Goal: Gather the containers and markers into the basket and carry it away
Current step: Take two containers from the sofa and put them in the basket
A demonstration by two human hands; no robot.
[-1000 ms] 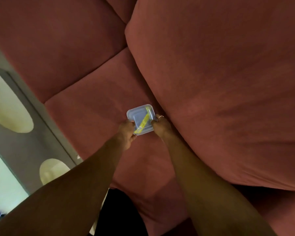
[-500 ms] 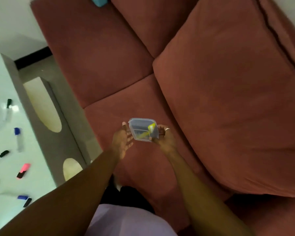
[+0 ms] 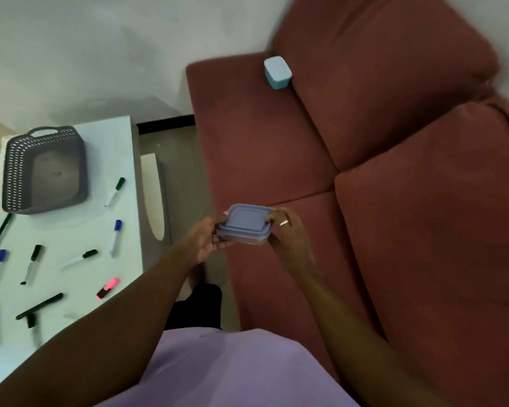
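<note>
1. Head view: left hand and right hand are clamping a lidded container between them, above the sofa.
2. Basket is sitting far left on the table, markers lying nearby.

Red-brown sofa fills my right side, two fat back cushions leaning against the pale wall. White table sits left, grey floor between them, my lilac shirt below.
</note>
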